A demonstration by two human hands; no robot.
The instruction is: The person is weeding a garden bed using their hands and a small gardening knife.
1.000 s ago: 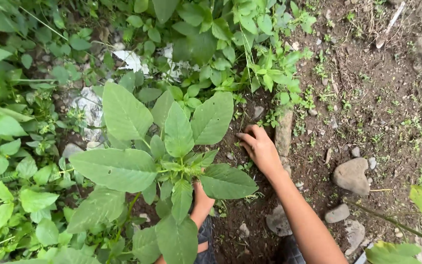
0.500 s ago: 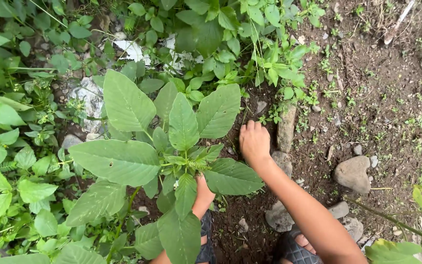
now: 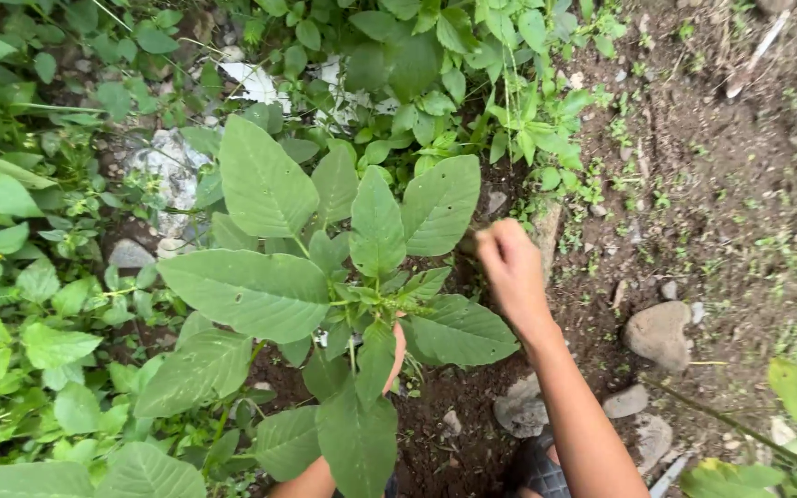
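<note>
A tall leafy green plant (image 3: 343,277) with broad oval leaves fills the middle of the head view. My left hand (image 3: 395,355) is under its leaves, mostly hidden, seemingly around the stem near the soil. My right hand (image 3: 507,267) is just right of the plant, fingers curled into a loose fist close to the dark soil and a leaf edge. I cannot see whether it holds anything.
Dense green weeds (image 3: 39,304) cover the left and top. Dark bare soil (image 3: 721,184) lies on the right with several stones (image 3: 659,334). A pale rock (image 3: 170,175) sits behind the plant. A sandalled foot (image 3: 537,466) shows at the bottom.
My right hand has shifted slightly up and its fingers have curled in. The left hand stays under the leaves. The view has drifted a little.
</note>
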